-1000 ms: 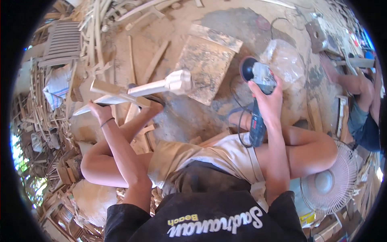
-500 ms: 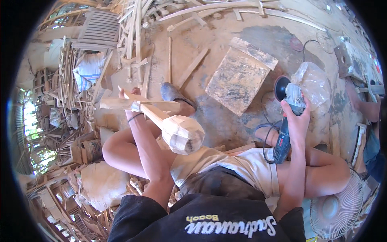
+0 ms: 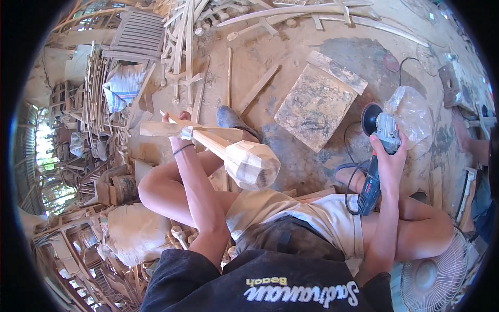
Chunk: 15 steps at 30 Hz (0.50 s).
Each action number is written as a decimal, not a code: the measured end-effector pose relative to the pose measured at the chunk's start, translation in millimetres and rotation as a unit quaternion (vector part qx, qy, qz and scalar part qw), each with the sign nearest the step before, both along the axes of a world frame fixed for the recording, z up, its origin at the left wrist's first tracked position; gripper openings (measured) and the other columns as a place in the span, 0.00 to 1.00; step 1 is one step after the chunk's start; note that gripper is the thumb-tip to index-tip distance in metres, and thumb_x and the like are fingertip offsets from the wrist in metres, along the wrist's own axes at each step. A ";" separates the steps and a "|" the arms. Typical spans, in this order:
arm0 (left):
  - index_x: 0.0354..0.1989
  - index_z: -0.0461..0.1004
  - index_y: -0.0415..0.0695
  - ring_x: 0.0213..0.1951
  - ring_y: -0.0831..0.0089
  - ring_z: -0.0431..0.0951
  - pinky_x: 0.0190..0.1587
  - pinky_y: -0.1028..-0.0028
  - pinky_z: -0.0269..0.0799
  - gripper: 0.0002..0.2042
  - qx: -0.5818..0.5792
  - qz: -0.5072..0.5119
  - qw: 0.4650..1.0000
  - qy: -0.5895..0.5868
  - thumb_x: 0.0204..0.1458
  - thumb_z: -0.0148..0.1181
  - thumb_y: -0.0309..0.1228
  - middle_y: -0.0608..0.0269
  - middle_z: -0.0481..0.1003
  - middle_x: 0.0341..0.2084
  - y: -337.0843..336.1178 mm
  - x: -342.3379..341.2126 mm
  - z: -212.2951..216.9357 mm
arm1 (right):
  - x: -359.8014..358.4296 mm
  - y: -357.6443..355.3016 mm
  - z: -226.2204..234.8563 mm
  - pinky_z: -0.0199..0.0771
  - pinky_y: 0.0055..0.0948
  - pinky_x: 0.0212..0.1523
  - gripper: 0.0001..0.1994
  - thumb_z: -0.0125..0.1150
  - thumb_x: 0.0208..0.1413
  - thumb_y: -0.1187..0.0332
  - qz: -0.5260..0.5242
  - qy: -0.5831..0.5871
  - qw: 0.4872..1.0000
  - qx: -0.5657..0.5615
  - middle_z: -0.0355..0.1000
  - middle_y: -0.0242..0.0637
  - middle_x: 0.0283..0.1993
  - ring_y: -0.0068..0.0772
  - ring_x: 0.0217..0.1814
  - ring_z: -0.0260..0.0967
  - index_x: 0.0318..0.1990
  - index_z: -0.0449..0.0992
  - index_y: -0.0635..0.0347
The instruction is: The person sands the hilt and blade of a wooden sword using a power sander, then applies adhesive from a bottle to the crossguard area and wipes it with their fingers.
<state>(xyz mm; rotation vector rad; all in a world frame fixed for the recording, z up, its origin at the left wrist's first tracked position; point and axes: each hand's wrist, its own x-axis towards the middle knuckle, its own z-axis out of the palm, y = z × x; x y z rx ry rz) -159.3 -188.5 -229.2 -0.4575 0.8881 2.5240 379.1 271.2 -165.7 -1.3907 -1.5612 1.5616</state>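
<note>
On the left, my left hand (image 3: 184,115) is closed around a pale wooden piece (image 3: 253,164), gripping it by the narrow arms. A neck runs from these crossing arms to a bulky faceted knob, which hangs above my lap. Some of the fingers are hidden behind the wood. My right hand (image 3: 391,157) is wrapped around an angle grinder (image 3: 369,190) on the right side. The grinder's dark round disc (image 3: 370,119) points away from me, well apart from the wood. Whether it spins I cannot tell.
A worn square board (image 3: 311,110) lies on the floor ahead, with a plastic bag (image 3: 412,115) to its right. The grinder's cord (image 3: 346,200) loops beside my right knee. A fan (image 3: 434,278) stands at lower right. Wooden sticks (image 3: 259,89) and stacked parts lie at far left.
The whole view has shifted slightly, so most things sit a little farther right. Both hands keep their holds on the wooden piece and the grinder, with little other movement.
</note>
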 end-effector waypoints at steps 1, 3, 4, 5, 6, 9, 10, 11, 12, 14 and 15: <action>0.47 0.59 0.39 0.32 0.64 0.74 0.38 0.69 0.78 0.31 -0.003 0.003 1.000 0.010 0.56 0.74 0.49 0.54 0.67 0.33 1.5 3.3 -0.1 | 0.4 0.0 -0.7 0.79 0.24 0.38 0.38 0.83 0.61 0.69 -0.003 0.007 1.000 -0.011 0.80 0.37 0.48 0.21 0.36 0.76 0.74 0.67 0.67; 0.48 0.62 0.37 0.33 0.62 0.74 0.39 0.65 0.79 0.29 -0.036 0.008 0.999 0.033 0.58 0.71 0.48 0.52 0.68 0.35 7.7 10.9 -0.2 | 2.1 -0.1 -4.6 0.81 0.27 0.44 0.39 0.84 0.59 0.67 -0.004 -0.003 1.000 0.004 0.81 0.39 0.50 0.26 0.40 0.78 0.73 0.67 0.67; 0.49 0.64 0.37 0.33 0.62 0.74 0.40 0.63 0.80 0.27 -0.066 0.012 0.997 0.047 0.59 0.69 0.47 0.51 0.69 0.36 13.5 15.1 -1.9 | 3.9 0.4 -7.7 0.83 0.29 0.47 0.39 0.84 0.59 0.67 -0.005 0.000 1.000 0.003 0.81 0.40 0.52 0.28 0.42 0.80 0.73 0.68 0.67; 0.50 0.65 0.36 0.33 0.61 0.74 0.41 0.60 0.80 0.25 -0.121 0.014 0.990 0.069 0.60 0.66 0.45 0.51 0.70 0.37 21.0 18.7 -4.1 | 5.2 0.9 -12.0 0.83 0.32 0.51 0.40 0.85 0.58 0.65 0.001 -0.028 0.999 0.044 0.81 0.41 0.53 0.32 0.46 0.81 0.73 0.68 0.67; 0.51 0.66 0.36 0.34 0.60 0.75 0.41 0.58 0.80 0.23 -0.155 0.020 0.985 0.072 0.61 0.63 0.43 0.51 0.70 0.38 32.0 22.7 -9.7 | 5.5 0.9 -17.5 0.82 0.34 0.55 0.41 0.86 0.57 0.63 0.007 -0.050 0.995 0.081 0.81 0.43 0.55 0.35 0.50 0.81 0.73 0.68 0.67; 0.54 0.68 0.36 0.36 0.56 0.78 0.43 0.51 0.81 0.18 -0.222 0.042 0.973 0.046 0.60 0.54 0.35 0.52 0.73 0.38 78.1 34.2 -36.2 | 6.6 1.1 -32.7 0.78 0.41 0.66 0.44 0.87 0.54 0.56 0.017 -0.058 0.993 0.104 0.81 0.50 0.61 0.44 0.63 0.81 0.72 0.69 0.66; 0.42 0.73 0.36 0.37 0.51 0.81 0.44 0.50 0.82 0.11 -0.295 0.086 0.951 -0.044 0.54 0.52 0.28 0.51 0.76 0.34 94.2 38.9 -47.3 | 5.8 0.4 -36.5 0.79 0.42 0.66 0.45 0.87 0.53 0.54 0.019 -0.075 0.993 0.089 0.81 0.52 0.61 0.46 0.62 0.82 0.72 0.68 0.65; 0.39 0.73 0.35 0.36 0.50 0.81 0.44 0.49 0.82 0.10 -0.318 0.103 0.941 -0.044 0.53 0.53 0.28 0.50 0.77 0.34 108.6 48.1 -61.0 | 4.6 -0.9 -39.6 0.79 0.42 0.66 0.45 0.87 0.53 0.53 0.020 -0.092 0.993 0.070 0.81 0.54 0.61 0.48 0.62 0.82 0.72 0.68 0.65; 0.37 0.74 0.34 0.36 0.49 0.81 0.44 0.48 0.82 0.10 -0.341 0.122 0.931 -0.042 0.52 0.53 0.28 0.48 0.77 0.34 121.1 56.5 -73.3 | 3.1 -2.2 -41.2 0.79 0.43 0.65 0.46 0.87 0.52 0.53 0.024 -0.098 0.992 0.082 0.81 0.56 0.61 0.50 0.62 0.82 0.72 0.68 0.64; 0.32 0.74 0.31 0.36 0.48 0.81 0.44 0.46 0.82 0.09 -0.391 0.162 0.905 -0.034 0.51 0.54 0.28 0.46 0.78 0.34 136.3 74.3 -93.9 | 0.6 -6.6 -40.8 0.79 0.46 0.65 0.46 0.87 0.51 0.53 0.034 -0.102 0.985 0.133 0.81 0.57 0.61 0.55 0.62 0.82 0.71 0.66 0.63; 0.29 0.74 0.30 0.36 0.47 0.82 0.44 0.45 0.82 0.10 -0.416 0.183 0.890 -0.030 0.50 0.55 0.27 0.45 0.78 0.34 140.2 82.7 -101.9 | -0.9 -9.0 -39.6 0.80 0.48 0.63 0.45 0.86 0.52 0.51 0.038 -0.117 0.981 0.151 0.82 0.58 0.60 0.58 0.61 0.83 0.71 0.67 0.61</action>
